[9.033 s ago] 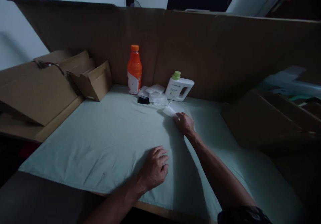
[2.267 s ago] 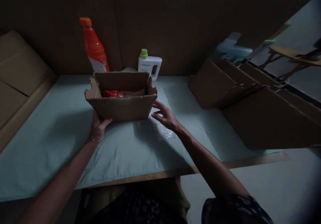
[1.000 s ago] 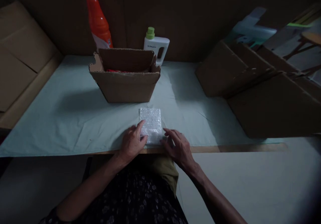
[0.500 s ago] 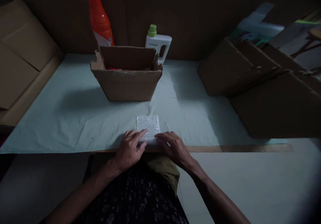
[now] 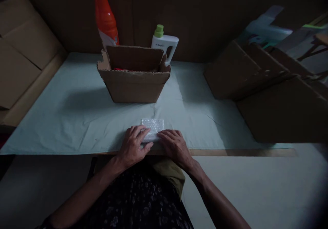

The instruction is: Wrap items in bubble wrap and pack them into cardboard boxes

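Note:
A small sheet of bubble wrap (image 5: 153, 124) lies near the front edge of the cloth-covered table, with its near part folded over into a thicker band. The fingers of my left hand (image 5: 133, 145) grip its left end, the thumb at the near side. At the right end, my right hand (image 5: 175, 145) bends its fingers over the wrap, with its thumb hidden underneath. Whether anything is wrapped inside the fold I cannot tell.
Behind the wrap stands an open cardboard box (image 5: 135, 87) with something red inside. An orange bottle (image 5: 106, 18) and a white bottle with a green cap (image 5: 164, 42) stand behind it. More cardboard boxes (image 5: 284, 109) are at the right, and cardboard (image 5: 20, 51) leans at the left.
The near edge of the bubble wrap has been folded further away from me, so less flat sheet shows. Both hands have moved slightly forward with it, and the view has shifted a little.

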Tool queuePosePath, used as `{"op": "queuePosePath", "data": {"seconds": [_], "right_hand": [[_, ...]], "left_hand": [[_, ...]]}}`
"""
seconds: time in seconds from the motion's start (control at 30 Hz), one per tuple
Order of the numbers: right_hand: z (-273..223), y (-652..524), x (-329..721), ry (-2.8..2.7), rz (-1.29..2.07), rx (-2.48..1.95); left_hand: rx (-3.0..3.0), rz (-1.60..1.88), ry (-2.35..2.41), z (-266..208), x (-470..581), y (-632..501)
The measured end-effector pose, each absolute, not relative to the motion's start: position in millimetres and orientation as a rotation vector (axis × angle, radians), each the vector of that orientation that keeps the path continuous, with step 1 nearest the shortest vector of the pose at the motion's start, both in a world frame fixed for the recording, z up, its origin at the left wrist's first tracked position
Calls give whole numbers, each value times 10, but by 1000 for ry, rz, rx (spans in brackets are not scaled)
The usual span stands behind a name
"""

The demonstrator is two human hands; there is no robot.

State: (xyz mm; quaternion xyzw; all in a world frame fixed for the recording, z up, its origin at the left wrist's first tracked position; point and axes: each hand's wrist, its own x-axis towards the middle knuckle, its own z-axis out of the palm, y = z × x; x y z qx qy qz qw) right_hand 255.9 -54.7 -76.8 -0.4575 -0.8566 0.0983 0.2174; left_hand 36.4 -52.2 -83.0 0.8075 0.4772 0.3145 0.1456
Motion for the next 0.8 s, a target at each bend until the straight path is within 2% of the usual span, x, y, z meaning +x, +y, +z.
{"op": "queuePosePath", "data": {"seconds": [0.13, 0.37, 0.63, 0.8], "right_hand": [[-757, -518, 2528, -2295, 539, -1340], [-785, -360, 2497, -2315, 200, -1605], [-856, -469, 2451, -2231, 466, -1305], [-752, -533, 2514, -1933, 707, -1319]], "left_hand": [[2287, 844, 1316, -841, 298, -539], [2272, 647, 1580, -880, 406, -275], [2179, 665, 1311, -805, 263, -251], [1952, 753, 1163, -724, 281, -293]]}}
